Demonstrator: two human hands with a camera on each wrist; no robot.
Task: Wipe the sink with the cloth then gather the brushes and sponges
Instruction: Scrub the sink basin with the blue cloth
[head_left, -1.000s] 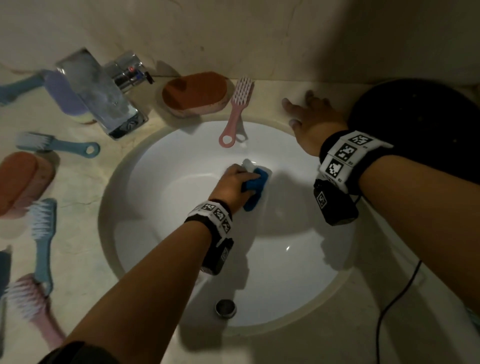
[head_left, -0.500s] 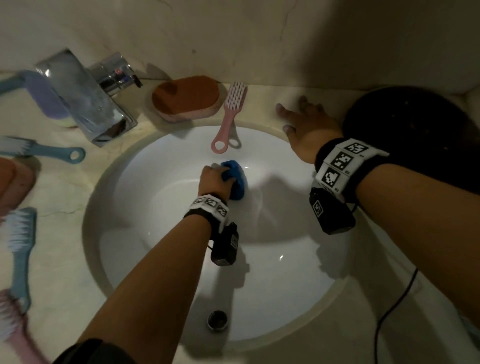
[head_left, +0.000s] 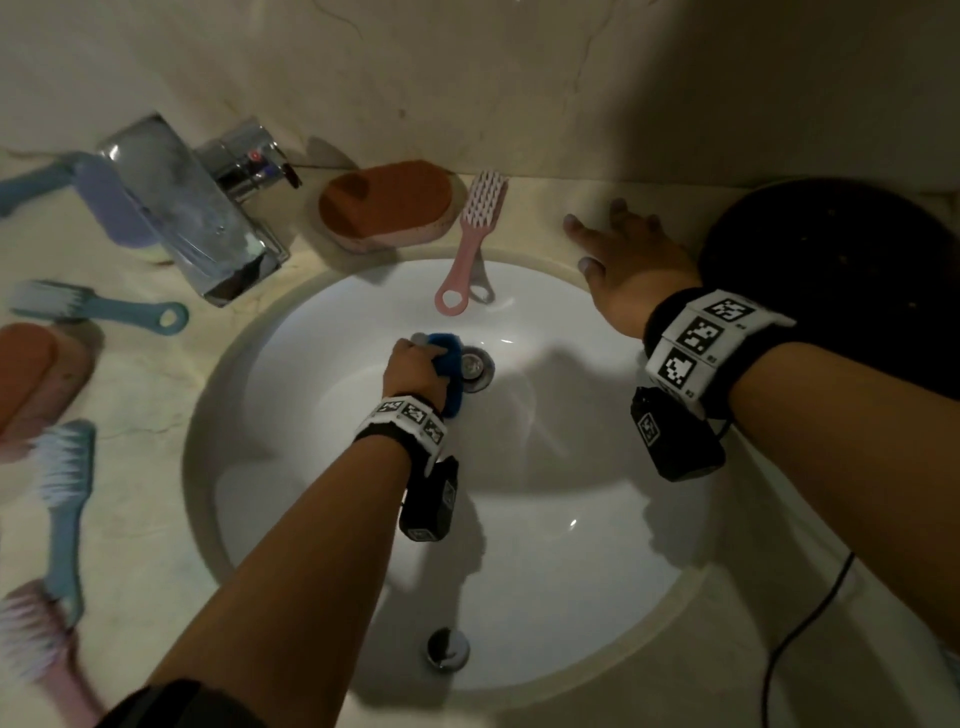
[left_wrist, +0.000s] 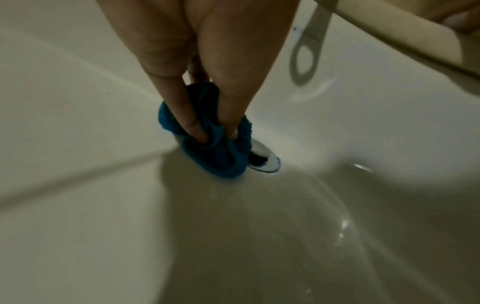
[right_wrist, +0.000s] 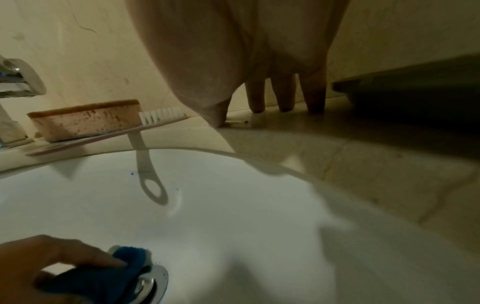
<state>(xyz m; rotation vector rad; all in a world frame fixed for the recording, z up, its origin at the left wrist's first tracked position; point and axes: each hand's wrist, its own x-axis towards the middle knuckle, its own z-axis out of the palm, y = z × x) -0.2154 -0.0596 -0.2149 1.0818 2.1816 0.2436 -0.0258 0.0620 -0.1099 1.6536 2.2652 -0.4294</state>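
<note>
My left hand (head_left: 415, 364) grips a bunched blue cloth (head_left: 451, 361) (left_wrist: 215, 152) (right_wrist: 114, 277) and presses it on the white sink bowl (head_left: 571, 519), just left of the metal drain (head_left: 475, 366) (left_wrist: 265, 160). My right hand (head_left: 623, 260) lies flat with spread fingers (right_wrist: 285, 96) on the counter behind the sink's right rim. A pink brush (head_left: 475, 234) (right_wrist: 155, 117) lies over the back rim, its looped handle over the bowl. Next to it sits an orange sponge (head_left: 387, 205) (right_wrist: 85, 119).
A chrome tap (head_left: 197, 218) stands at the back left. Left of the sink lie teal brushes (head_left: 98, 306) (head_left: 65, 493), a purple brush (head_left: 104, 202), another orange sponge (head_left: 31, 374) and a pink brush (head_left: 36, 654). A round black object (head_left: 841, 270) sits at right. A black cable (head_left: 800, 634) runs off the counter.
My left hand has drawn the cloth leftward across the bowl's bottom, and the drain now shows beside it. The right hand has stayed on the counter.
</note>
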